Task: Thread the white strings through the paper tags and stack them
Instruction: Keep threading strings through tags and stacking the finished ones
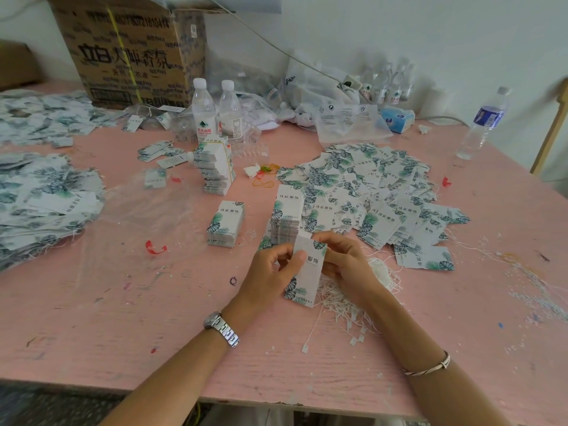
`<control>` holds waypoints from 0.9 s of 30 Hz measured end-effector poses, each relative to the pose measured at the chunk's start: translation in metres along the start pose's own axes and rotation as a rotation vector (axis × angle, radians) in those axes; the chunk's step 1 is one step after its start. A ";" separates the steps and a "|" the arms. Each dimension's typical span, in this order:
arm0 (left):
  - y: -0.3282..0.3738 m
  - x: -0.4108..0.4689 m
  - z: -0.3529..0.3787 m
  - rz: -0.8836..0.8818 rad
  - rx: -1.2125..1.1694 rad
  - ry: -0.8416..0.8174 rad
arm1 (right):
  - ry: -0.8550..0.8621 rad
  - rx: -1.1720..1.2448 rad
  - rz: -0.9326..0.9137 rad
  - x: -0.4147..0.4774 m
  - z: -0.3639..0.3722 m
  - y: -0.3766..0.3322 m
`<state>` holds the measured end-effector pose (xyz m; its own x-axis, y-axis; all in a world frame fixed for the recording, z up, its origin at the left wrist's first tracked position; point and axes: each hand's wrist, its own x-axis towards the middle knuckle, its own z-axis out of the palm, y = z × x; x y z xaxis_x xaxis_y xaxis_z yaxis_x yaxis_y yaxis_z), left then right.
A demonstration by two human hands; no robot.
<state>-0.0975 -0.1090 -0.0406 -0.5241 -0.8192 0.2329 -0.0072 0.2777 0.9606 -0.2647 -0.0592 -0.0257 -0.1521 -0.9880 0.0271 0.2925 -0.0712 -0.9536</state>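
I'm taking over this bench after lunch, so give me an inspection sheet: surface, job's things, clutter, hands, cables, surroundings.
Surface: pink table, scuffed and speckled with white bits.
Job's things: held tag; white strings heaped by the right hand; loose tags spread behind; tag stacks mid-table.
Clutter: water bottles, rubber bands, plastic bags, tissue pack.
Hands: left hand and right hand both pinch the held tag.
Cables: one cord slants along the wall.
Surroundings: cardboard box at the table's back, white wall.
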 end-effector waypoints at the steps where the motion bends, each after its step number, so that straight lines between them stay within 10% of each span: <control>1: -0.001 0.000 0.000 0.002 -0.004 0.016 | -0.009 -0.012 -0.001 0.000 0.000 0.000; 14: -0.009 0.005 0.002 0.526 0.426 0.331 | -0.108 -0.243 -0.131 -0.002 0.001 0.003; 27: -0.002 0.002 0.004 0.535 0.466 0.367 | -0.090 -0.514 -0.283 -0.005 0.002 0.000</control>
<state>-0.1020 -0.1095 -0.0422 -0.2442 -0.6057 0.7573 -0.2320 0.7948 0.5608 -0.2620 -0.0548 -0.0248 -0.0703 -0.9497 0.3053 -0.2456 -0.2802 -0.9280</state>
